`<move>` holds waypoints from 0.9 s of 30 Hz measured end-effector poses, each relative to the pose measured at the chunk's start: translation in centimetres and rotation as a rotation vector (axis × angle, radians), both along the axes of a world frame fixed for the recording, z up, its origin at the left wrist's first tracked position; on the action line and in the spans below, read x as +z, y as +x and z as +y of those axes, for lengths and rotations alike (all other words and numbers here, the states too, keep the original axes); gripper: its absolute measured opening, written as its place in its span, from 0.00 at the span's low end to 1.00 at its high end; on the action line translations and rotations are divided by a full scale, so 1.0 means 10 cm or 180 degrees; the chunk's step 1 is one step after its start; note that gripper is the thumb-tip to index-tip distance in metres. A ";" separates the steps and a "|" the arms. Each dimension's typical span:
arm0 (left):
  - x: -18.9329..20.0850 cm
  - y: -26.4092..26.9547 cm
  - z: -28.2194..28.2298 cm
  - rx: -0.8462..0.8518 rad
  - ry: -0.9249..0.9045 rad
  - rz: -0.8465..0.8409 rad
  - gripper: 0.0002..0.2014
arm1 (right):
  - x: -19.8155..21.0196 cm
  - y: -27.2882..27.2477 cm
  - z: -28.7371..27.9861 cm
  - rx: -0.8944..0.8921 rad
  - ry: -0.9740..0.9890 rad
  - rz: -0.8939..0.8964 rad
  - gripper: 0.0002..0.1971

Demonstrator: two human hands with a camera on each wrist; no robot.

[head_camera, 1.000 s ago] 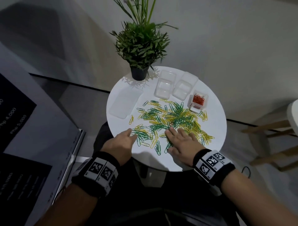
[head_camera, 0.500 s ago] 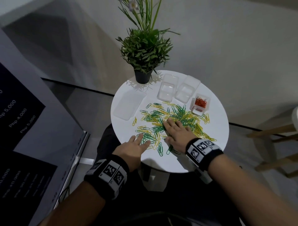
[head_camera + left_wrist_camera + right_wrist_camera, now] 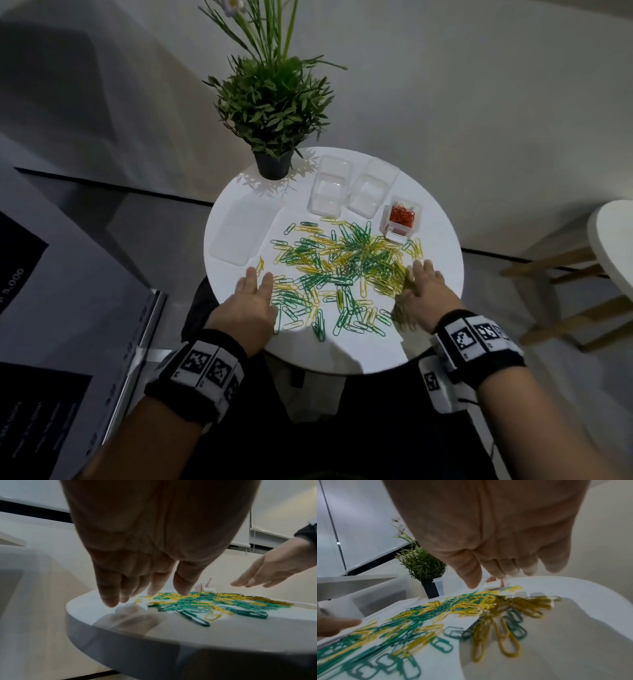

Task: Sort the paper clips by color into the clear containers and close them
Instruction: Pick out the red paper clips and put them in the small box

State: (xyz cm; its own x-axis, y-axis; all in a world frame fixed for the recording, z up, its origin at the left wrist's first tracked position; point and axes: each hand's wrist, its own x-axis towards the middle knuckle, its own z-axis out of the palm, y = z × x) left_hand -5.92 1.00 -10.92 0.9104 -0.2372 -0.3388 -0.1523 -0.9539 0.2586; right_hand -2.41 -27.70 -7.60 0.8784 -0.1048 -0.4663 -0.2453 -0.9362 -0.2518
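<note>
Spreading apart, the left hand (image 3: 251, 301) and right hand (image 3: 426, 294) now flank the paper clips (image 3: 342, 270). Fingers straight, holding nothing; sorting green from yellow likely comes next.

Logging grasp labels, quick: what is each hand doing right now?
Left hand: open, fingers straight, holding nothing.
Right hand: open, fingers extended over the yellow paper clips, gripping none.
</note>
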 end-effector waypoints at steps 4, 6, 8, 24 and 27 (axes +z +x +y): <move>0.04 0.07 -0.13 -0.0143 0.0451 0.0133 0.22 | -0.05 -0.04 0.11 0.0121 0.0158 0.0143 0.32; 0.01 0.06 -0.20 0.0067 0.0157 0.0342 0.21 | -0.06 -0.04 0.21 0.0202 0.0229 0.0085 0.33; 0.01 0.04 -0.22 0.0079 0.0091 0.0224 0.26 | -0.03 -0.04 0.29 0.0289 0.0331 0.0001 0.33; 0.11 0.45 -0.67 -0.0532 0.0566 -0.0259 0.30 | -0.15 0.20 0.37 0.1354 -0.0362 -0.0495 0.24; 0.10 0.44 -0.57 -0.0439 0.0506 -0.0352 0.28 | -0.09 0.20 0.27 0.1335 -0.0385 -0.0464 0.21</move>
